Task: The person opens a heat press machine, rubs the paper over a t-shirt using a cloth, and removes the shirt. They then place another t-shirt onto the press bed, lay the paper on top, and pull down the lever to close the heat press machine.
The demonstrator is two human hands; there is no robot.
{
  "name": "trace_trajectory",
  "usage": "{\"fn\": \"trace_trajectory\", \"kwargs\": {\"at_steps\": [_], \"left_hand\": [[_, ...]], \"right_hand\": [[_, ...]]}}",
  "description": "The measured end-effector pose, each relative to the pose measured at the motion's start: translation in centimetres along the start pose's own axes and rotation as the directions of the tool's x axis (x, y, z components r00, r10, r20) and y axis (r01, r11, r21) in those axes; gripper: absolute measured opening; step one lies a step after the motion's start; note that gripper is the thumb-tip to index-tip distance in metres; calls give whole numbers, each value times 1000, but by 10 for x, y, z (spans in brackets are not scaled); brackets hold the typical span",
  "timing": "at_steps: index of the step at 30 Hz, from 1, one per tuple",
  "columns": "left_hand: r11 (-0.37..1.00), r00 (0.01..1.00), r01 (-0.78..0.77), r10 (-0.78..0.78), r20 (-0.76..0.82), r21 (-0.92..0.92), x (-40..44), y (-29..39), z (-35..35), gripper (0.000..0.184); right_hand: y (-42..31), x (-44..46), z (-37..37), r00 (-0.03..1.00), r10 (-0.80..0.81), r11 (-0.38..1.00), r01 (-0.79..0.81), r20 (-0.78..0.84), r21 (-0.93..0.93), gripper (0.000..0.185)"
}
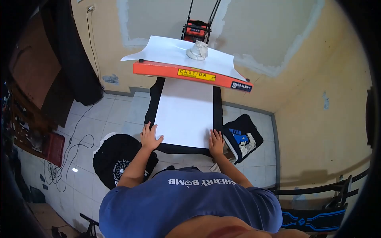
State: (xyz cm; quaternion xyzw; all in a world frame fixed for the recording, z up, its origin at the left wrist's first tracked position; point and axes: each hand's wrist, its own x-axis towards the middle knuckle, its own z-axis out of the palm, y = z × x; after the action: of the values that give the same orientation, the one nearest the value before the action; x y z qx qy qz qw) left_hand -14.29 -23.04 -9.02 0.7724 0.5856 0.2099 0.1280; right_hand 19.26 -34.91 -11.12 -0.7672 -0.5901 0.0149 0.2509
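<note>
A large white sheet [184,115] lies flat over black fabric [217,103], which shows as a dark border at its sides and near edge. My left hand [150,137] rests at the sheet's near left edge, thumb apart from the fingers, partly on the black fabric. At the near right edge lies my right hand [216,142], its fingers stretched forward over the border. Both hands are open and grip nothing. Beyond them, the orange-red edge of a heat press [162,70] with a CAUTION label hangs above the far end of the sheet.
On top of the press sit another white sheet [166,49] and a crumpled whitish cloth [198,51]. Black printed garments are piled at left [107,158] and right [254,133]. Cables [73,158] and a red crate [54,148] are on the tiled floor.
</note>
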Motion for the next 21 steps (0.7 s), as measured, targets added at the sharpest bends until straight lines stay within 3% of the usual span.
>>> {"fn": "trace_trajectory", "kwargs": {"at_steps": [1, 3, 4, 7, 9, 10, 11, 14, 16, 21], "left_hand": [[1000, 1000, -1, 1, 0, 12, 4, 1, 1, 67], [1000, 1000, -3, 3, -16, -29, 12, 0, 4, 66], [1000, 1000, -7, 6, -20, -27, 15, 1, 4, 66], [999, 999, -29, 29, -15, -20, 29, 0, 6, 66], [999, 999, -37, 37, -14, -15, 37, 1, 7, 67], [1000, 1000, -27, 27, 7, -5, 42, 2, 6, 67], [999, 999, -35, 35, 5, -3, 47, 2, 7, 67], [999, 999, -37, 37, -4, 2, 57, 2, 13, 67], [999, 999, -39, 39, -7, -2, 67, 4, 14, 67], [1000, 1000, -23, 24, -5, 8, 81, 3, 19, 67]], "right_hand": [[5, 5, 2, 1000, -6, 1000, 6, -6, -13, 45], [20, 14, 7, 991, 36, 955, 5, -133, 295, 44], [22, 22, -3, 969, 6, 943, 76, -246, 325, 43], [42, 46, -45, 872, 102, 942, 69, -478, 328, 36], [71, 72, -85, 821, 69, 962, 94, -566, 254, 33], [91, 88, -105, 813, 91, 986, 7, -575, 166, 32], [93, 106, -133, 767, 9, 999, 17, -642, 34, 32], [82, 166, -216, 660, -96, 995, 81, -745, -56, 31], [51, 208, -269, 612, -220, 975, 153, -760, -159, 31], [-56, 303, -350, 517, -462, 876, 136, -721, -463, 36]]}}
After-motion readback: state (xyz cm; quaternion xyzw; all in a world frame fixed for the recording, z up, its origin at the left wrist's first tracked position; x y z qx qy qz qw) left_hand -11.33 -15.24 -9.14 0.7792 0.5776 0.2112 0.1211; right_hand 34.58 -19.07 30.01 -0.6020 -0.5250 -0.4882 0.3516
